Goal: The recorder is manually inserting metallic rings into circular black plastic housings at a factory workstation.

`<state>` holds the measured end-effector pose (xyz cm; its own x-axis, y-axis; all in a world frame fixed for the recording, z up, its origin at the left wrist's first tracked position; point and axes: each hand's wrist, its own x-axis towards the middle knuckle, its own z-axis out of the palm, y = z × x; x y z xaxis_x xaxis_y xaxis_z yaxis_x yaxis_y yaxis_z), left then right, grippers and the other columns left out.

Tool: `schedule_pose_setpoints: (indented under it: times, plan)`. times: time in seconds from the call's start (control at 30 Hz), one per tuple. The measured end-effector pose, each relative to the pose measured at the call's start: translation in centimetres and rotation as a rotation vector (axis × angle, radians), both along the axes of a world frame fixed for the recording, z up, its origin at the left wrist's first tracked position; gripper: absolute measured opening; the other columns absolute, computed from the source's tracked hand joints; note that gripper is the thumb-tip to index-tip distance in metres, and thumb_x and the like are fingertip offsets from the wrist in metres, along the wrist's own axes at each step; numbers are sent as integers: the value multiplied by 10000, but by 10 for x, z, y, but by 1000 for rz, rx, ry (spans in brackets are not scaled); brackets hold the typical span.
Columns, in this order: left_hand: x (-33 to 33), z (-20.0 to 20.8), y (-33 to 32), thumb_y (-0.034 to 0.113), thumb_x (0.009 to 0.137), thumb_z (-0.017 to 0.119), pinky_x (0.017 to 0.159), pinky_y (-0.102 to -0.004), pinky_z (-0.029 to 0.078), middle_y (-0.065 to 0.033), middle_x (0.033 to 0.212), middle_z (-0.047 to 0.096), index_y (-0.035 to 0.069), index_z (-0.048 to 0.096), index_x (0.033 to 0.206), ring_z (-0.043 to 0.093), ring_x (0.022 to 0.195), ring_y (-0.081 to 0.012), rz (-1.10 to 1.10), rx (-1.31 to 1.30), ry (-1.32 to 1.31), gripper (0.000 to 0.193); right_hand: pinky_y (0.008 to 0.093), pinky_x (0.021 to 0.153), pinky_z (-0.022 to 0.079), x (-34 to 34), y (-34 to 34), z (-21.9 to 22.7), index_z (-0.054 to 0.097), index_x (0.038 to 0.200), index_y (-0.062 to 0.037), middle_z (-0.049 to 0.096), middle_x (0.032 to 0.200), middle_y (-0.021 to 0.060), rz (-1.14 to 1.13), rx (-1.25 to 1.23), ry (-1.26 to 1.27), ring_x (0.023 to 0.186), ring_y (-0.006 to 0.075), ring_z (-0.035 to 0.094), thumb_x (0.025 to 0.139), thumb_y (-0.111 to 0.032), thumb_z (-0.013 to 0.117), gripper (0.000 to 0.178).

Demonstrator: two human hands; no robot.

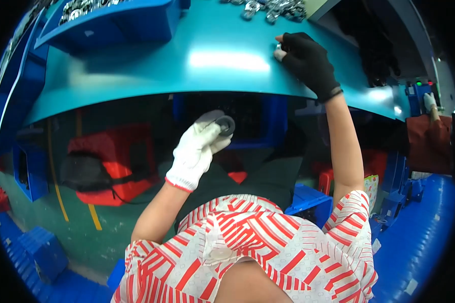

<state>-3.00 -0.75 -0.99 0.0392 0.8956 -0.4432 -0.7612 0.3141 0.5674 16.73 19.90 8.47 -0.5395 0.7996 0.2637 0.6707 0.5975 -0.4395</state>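
My left hand [192, 154], in a white knit glove with a red cuff, is closed around a dark grey round part [226, 126] with a hole or recess in its middle. It is just off the front edge of the teal worktable [141, 76]. Over the tabletop at the right, my right hand [308, 60] wears a black glove that leaves the fingertips bare. Its thumb and finger pinch a small shiny metal piece [278, 46], too small to name. Beyond that hand lies a pile of shiny metal parts [275, 9].
A blue bin [116, 30] of metal parts stands at the table's far left. Below the front edge is a blue crate [275, 121]. A black bag [86, 171] rests on a red stool [116, 146]. Far right, another person's gloved hand [429, 101] is at a blue device.
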Motion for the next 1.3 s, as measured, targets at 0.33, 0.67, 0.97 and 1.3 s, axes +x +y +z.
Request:
schedule_pose_setpoints:
  times: [0.33, 0.67, 0.97, 1.3]
  plan:
    - [27, 1, -2, 29, 861, 618, 817, -312, 559, -115, 1084, 609, -24, 516, 1205, 647, 903, -190, 4, 23, 17, 363, 323, 694, 515, -6, -148, -53, 624, 976, -59, 626, 970, 100, 188, -299, 353, 831, 248, 647, 715, -86, 753, 292]
    - [44, 4, 2, -7, 801, 664, 829, -275, 507, -131, 1049, 610, -75, 489, 1218, 633, 918, -179, -132, 64, 235, 457, 330, 662, 511, 12, -148, -77, 637, 934, -80, 621, 903, 97, 149, -205, 325, 795, 265, 638, 678, -117, 772, 292]
    - [56, 2, 6, -36, 803, 608, 641, -218, 470, -104, 991, 595, -52, 507, 1149, 557, 748, -113, -62, 64, 596, 361, 384, 799, 478, 4, -160, -107, 569, 1054, -75, 535, 1012, 142, 36, -305, 438, 923, 318, 570, 759, -235, 688, 355]
    - [63, 4, -1, -47, 765, 643, 664, -238, 518, -96, 821, 646, -61, 554, 1063, 636, 699, -133, -208, 241, 937, 311, 420, 734, 501, 18, -172, -102, 572, 1039, -84, 623, 1012, 137, -29, -477, 178, 868, 330, 630, 829, -219, 595, 251]
